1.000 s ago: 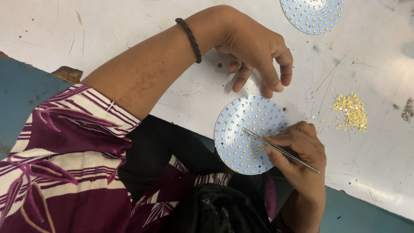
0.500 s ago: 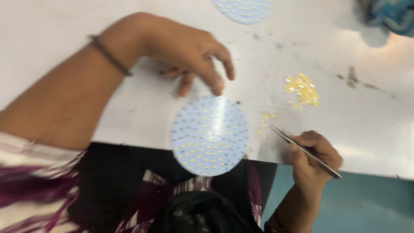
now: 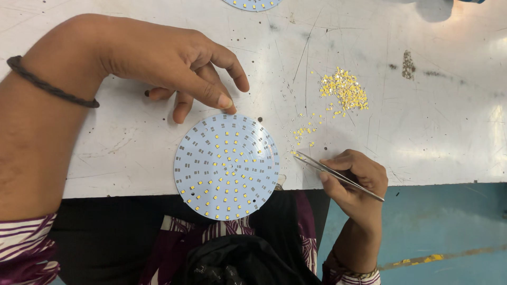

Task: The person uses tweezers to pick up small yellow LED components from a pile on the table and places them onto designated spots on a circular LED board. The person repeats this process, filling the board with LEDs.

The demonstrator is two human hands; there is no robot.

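A round pale blue board (image 3: 227, 166) dotted with small yellow chips lies at the front edge of the white table (image 3: 438, 132), partly overhanging it. My left hand (image 3: 169, 60) rests above it, fingertips touching the board's upper rim. My right hand (image 3: 356, 177) holds thin metal tweezers (image 3: 338, 173), their tips down among scattered yellow chips (image 3: 303, 132) just right of the board. A denser heap of yellow chips (image 3: 344, 89) lies further up on the table.
A second round board (image 3: 252, 4) shows at the top edge. A dark smudge of small bits (image 3: 407, 63) lies at the upper right. Blue floor (image 3: 449, 232) is below the table edge; my lap in patterned cloth (image 3: 232, 237) is under the board.
The tweezers have left the board and moved right to the loose chips. My left hand has stayed at the board's upper rim. The view has shifted.
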